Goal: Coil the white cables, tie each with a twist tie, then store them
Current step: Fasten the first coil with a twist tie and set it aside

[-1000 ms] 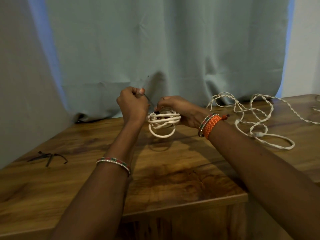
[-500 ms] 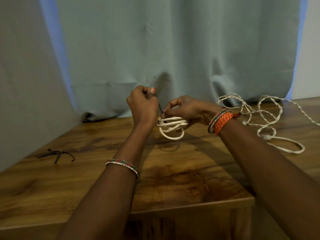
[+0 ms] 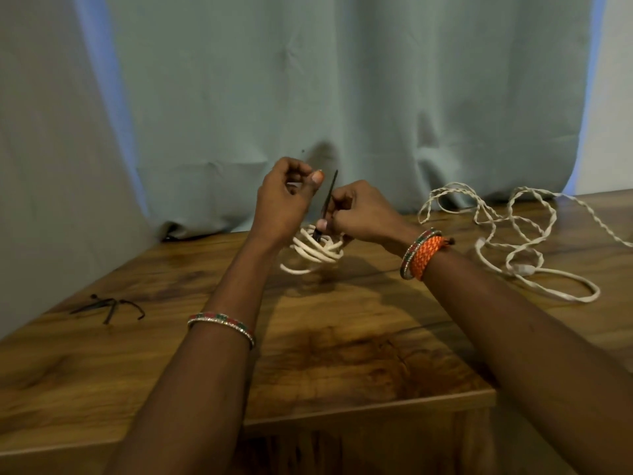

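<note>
One coiled white cable is held above the table in the head view, pinched with a dark twist tie by the right hand. The left hand is curled, apparently holding nothing. A second cable lies uncoiled at right; spare ties lie at left. Tying looks unfinished; storing not begun.
</note>
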